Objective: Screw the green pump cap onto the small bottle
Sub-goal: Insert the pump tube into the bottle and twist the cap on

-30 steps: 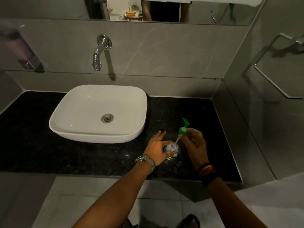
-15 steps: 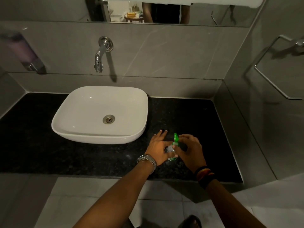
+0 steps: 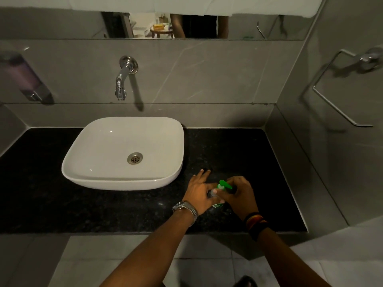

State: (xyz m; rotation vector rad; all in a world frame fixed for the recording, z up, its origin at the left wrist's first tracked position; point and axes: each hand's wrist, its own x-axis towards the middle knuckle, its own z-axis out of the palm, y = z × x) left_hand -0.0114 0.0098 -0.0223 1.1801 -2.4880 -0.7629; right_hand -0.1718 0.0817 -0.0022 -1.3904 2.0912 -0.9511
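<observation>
Green pump cap (image 3: 223,184) now sits down on the neck of the small bottle (image 3: 213,195); a second ago I had it lifted clear, with the dip tube showing between cap and bottle, and half a second ago it was just being lowered in. The tube is no longer visible, so I judge it fully inside and the collar seated on the neck, though I cannot see the threads to tell whether any have caught. Nozzle points up and away from me. My right hand (image 3: 238,195) is closed round the cap collar, fingers pinched together on it; my left hand (image 3: 200,190) is clamped on the bottle body, two fingers splayed forward off it. Bottle stands on the black granite counter (image 3: 259,162), near its front edge, to the right of the white basin (image 3: 124,152) and apart from it. Wall tap (image 3: 122,81) is well behind. Reading: insertion done, turning stage is what remains. Risk of cross-threading if the cap sits tilted.
</observation>
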